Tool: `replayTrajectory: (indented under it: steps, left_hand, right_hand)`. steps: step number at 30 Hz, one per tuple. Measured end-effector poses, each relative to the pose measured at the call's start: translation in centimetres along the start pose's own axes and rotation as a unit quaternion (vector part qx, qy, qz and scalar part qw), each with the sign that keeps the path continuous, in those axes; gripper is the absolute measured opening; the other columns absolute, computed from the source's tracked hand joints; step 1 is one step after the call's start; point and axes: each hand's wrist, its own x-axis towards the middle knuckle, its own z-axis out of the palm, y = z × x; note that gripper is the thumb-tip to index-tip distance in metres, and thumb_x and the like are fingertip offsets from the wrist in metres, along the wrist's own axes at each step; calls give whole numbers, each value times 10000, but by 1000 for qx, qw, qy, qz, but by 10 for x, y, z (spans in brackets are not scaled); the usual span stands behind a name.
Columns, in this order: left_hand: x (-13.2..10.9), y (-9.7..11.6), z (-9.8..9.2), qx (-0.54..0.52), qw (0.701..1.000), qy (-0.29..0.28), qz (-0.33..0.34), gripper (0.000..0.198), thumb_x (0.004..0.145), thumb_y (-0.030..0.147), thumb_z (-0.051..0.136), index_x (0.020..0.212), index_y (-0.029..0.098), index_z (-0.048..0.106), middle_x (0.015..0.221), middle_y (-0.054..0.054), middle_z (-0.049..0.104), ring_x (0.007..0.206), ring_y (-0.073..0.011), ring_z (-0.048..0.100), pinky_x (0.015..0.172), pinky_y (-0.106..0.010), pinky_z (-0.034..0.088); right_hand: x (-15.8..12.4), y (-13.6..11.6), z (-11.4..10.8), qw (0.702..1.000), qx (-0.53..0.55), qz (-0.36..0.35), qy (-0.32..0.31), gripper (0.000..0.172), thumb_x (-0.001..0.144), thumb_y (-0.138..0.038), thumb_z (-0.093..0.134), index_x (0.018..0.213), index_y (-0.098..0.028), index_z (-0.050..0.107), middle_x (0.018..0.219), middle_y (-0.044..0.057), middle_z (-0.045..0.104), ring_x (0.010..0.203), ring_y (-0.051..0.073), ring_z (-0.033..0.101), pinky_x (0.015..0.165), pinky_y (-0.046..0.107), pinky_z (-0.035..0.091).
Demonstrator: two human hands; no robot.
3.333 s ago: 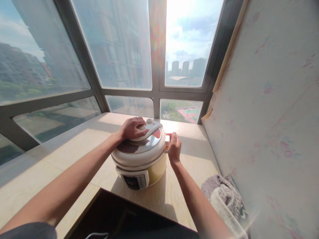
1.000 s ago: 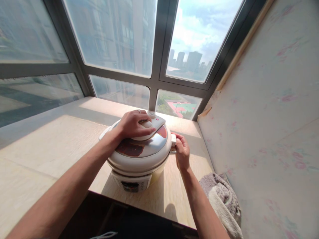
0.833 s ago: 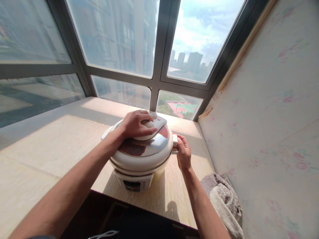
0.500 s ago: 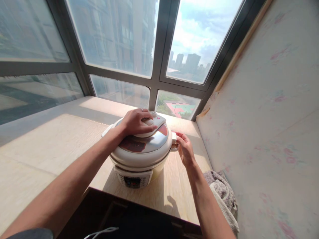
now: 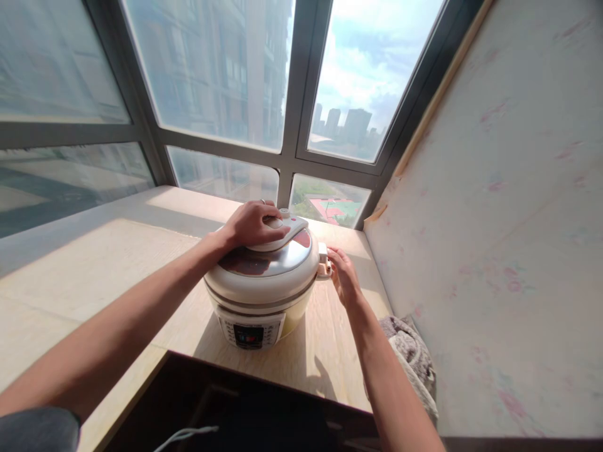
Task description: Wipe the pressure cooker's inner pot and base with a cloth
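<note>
A white electric pressure cooker (image 5: 254, 295), with a dark control panel (image 5: 248, 336) on its front, stands upright on a pale wood-grain ledge. Its shiny lid (image 5: 282, 257) sits on top. My left hand (image 5: 254, 223) is curled over the lid's white handle (image 5: 296, 231), fingers bent round it; a ring shows on one finger. At the cooker's right side, the fingers of my right hand (image 5: 343, 273) are closed at the white side handle (image 5: 323, 260). The inner fingertips there are partly hidden.
Window frames (image 5: 288, 138) rise behind the ledge (image 5: 117, 276). A flower-patterned wall (image 5: 499, 251) borders it on the right, with a crumpled grey cloth (image 5: 412, 351) at its foot. Below the front edge is a dark recess holding a pale cable (image 5: 188, 432).
The view has shifted slightly, so the cooker appears a little higher and farther left. A white tab at the cooker's left edge no longer shows. Both hands stay at their handles.
</note>
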Motion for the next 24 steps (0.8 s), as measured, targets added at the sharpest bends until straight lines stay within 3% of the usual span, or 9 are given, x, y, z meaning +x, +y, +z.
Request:
replayTrajectory:
  steps: [9, 14, 18, 24]
  left_hand:
    - [4, 1, -5, 36, 999, 0, 22, 356, 787, 506, 604, 762, 185, 755, 782, -56, 704, 706, -179, 613, 714, -299, 460]
    - [6, 0, -10, 30, 999, -3, 24, 359, 807, 480, 579, 705, 176, 740, 762, -58, 693, 688, -171, 624, 686, -290, 464]
    - [10, 3, -13, 35, 999, -11, 35, 353, 811, 465, 594, 731, 167, 764, 778, -61, 705, 660, -156, 620, 674, -283, 462]
    - [26, 16, -22, 39, 998, 5, 45, 351, 798, 470, 611, 725, 166, 769, 751, -57, 701, 681, -159, 627, 692, -279, 467]
  right_hand:
    - [-3, -5, 6, 999, -28, -10, 17, 375, 674, -557, 756, 834, -221, 720, 791, -16, 685, 701, 141, 537, 620, 240, 391]
    - [-3, -7, 5, 999, -39, -11, -4, 451, 709, -629, 728, 893, -217, 732, 907, 14, 715, 758, 153, 561, 620, 231, 398]
    - [2, 5, 2, 1000, -17, 0, -16, 613, 741, -769, 642, 978, -212, 734, 1024, 46, 733, 836, 177, 616, 667, 249, 455]
    - [12, 26, -3, 999, 13, -26, -14, 707, 740, -834, 602, 1042, -211, 748, 1004, 61, 746, 943, 212, 665, 748, 288, 497]
